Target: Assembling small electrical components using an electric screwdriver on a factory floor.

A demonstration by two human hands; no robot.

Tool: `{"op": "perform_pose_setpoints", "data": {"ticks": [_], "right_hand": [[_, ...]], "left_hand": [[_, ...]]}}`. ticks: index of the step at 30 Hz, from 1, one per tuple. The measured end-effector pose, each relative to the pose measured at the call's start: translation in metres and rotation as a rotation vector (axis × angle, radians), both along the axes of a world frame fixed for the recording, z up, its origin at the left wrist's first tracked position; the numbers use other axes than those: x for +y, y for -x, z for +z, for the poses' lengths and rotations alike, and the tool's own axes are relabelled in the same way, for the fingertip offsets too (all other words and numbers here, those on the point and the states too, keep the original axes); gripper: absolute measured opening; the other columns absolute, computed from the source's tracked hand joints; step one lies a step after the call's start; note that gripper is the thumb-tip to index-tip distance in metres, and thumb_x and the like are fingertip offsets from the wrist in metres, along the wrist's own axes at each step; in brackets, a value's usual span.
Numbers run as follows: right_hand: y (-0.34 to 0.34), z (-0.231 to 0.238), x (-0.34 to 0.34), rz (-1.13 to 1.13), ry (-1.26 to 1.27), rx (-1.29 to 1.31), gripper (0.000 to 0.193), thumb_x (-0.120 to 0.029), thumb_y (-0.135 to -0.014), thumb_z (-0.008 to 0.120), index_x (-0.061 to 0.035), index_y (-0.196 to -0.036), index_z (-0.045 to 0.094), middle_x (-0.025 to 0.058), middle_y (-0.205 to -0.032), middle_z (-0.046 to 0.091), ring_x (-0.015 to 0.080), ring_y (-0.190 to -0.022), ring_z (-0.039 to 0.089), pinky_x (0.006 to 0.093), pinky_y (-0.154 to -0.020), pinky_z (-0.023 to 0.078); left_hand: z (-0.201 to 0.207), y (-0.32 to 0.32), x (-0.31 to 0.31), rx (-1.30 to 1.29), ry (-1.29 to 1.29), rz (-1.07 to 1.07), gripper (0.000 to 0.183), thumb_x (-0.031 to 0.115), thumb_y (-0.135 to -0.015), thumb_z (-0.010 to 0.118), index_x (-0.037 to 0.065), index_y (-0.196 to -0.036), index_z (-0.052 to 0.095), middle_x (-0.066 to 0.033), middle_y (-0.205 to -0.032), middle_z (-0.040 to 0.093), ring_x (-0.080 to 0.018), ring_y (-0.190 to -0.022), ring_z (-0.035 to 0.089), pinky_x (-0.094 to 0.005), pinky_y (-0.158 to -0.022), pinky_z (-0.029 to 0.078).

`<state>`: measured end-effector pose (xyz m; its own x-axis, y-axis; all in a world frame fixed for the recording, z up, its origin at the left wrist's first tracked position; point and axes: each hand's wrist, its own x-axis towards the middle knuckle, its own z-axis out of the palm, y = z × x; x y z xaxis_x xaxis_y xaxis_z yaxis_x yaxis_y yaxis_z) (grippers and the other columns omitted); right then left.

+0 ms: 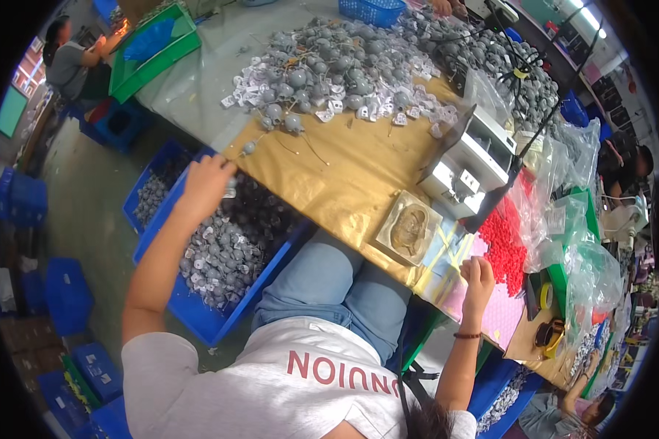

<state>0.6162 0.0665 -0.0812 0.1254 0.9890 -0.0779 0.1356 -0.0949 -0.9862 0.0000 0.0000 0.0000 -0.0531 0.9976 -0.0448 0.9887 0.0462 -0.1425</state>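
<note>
My left hand (211, 180) is at the table's left edge, above a blue bin (211, 331) of small grey balls with white tags (223, 263). Its fingers are curled, and a small pale piece shows just below them; the grip itself is hidden. Close to those fingertips, one grey ball (249, 148) rests at the table edge. My right hand (477, 275) is raised over the pink sheet (502, 313), beside a pile of small red pieces (504, 245). Thumb and fingers are pressed together there; whatever they hold is too small to make out.
A heap of grey balls with tags (329, 62) covers the far table. On the brown covering (322, 183) stand a square block with a round hollow (408, 228) and a white boxy device (476, 164). Clear plastic bags (578, 256) lie right. Other people sit at left and right.
</note>
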Motion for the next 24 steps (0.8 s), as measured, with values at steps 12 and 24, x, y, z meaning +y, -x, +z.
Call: {"op": "perform_pose_setpoints", "data": {"ticks": [12, 24], "right_hand": [[0.008, 0.020, -0.033, 0.090, 0.011, -0.259, 0.014, -0.007, -0.101, 0.059, 0.0042, -0.107, 0.064, 0.0078, -0.091, 0.070, 0.0141, -0.087, 0.067, 0.0270, -0.081, 0.054], [-0.015, 0.030, 0.047, 0.164, -0.309, -1.193, 0.007, -0.004, -0.085, 0.066, -0.0042, -0.092, 0.067, 0.0117, -0.088, 0.066, 0.0325, -0.089, 0.061, 0.0411, -0.076, 0.051]], "left_hand": [[-0.072, -0.076, 0.220, -0.285, -0.310, -0.042, 0.021, 0.020, -0.087, 0.067, 0.005, -0.101, 0.066, -0.0140, -0.102, 0.066, -0.0349, -0.103, 0.061, -0.0471, -0.085, 0.051], [-0.047, -0.256, 0.122, -1.008, -0.119, -0.797, 0.030, 0.008, -0.077, 0.074, 0.005, -0.106, 0.068, -0.0117, -0.103, 0.063, -0.0324, -0.099, 0.058, -0.0411, -0.091, 0.049]]}}
